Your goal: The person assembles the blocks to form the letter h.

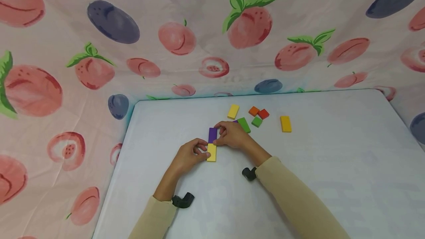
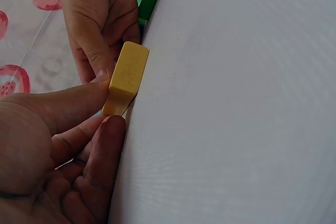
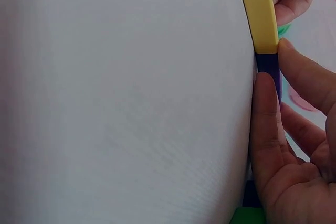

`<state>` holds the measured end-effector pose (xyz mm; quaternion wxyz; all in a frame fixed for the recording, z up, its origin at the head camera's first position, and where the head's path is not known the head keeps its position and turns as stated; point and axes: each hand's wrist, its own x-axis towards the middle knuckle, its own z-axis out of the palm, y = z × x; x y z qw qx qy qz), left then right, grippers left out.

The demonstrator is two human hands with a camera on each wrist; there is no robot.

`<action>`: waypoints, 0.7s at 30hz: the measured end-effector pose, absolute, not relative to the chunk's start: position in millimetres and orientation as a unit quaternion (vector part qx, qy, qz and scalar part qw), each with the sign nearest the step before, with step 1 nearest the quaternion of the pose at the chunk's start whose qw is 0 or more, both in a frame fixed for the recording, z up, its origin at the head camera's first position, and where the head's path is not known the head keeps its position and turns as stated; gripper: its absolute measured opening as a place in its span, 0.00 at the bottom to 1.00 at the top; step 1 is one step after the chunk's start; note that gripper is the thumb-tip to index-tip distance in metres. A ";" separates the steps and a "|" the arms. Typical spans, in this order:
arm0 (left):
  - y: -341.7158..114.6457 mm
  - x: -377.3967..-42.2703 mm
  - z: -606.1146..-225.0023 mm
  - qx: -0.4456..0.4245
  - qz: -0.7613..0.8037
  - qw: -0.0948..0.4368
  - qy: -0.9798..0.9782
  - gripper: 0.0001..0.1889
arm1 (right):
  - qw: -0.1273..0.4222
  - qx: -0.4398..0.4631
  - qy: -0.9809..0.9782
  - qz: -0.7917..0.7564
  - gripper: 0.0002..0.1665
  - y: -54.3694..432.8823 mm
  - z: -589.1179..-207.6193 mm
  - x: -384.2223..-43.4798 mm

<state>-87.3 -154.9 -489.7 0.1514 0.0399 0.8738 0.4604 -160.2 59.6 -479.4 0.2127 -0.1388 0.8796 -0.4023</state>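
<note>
a: where's the purple block point(image 1: 213, 135)?

b: on the white table point(image 1: 332, 165), its near end touching the end of the held yellow block point(image 1: 212, 152). the two lie in line, the yellow one on the person's side of the purple.

a: and the right hand point(image 1: 234, 134)?

b: just right of the purple block, holding it, with thumb and forefinger set narrow. the thumb tip is at the seam with the yellow, the forefinger toward the far end.

a: the left hand point(image 1: 187, 156)?

b: to the purple block's left and a little nearer the person. its thumb and forefinger hold the yellow block from the left side, fingers bent, gap narrow.

a: what else is about?

b: right of the purple block, a second purple block point(image 1: 235, 121) shows partly, mostly hidden by the right hand, with a long green block point(image 1: 244, 125) just beside it. beyond and right of the purple block is the far yellow block point(image 1: 233, 111). further right sit an orange block point(image 1: 254, 111), a red block point(image 1: 263, 114) and a small green block point(image 1: 257, 121), and well apart to its right, a deep-yellow block point(image 1: 286, 124).
</note>
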 end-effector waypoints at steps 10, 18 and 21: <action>-153.3 -87.3 -488.5 0.033 0.458 0.156 0.875 0.18 | 0.211 -0.146 0.881 -0.397 0.32 60.5 -478.5 -159.3; -153.1 -87.3 -489.2 0.035 0.455 0.154 0.876 0.18 | 0.214 -0.150 0.883 -0.389 0.33 60.0 -479.0 -159.8; -153.2 -87.4 -489.5 0.034 0.455 0.154 0.876 0.18 | 0.216 -0.149 0.883 -0.388 0.33 60.0 -479.9 -160.3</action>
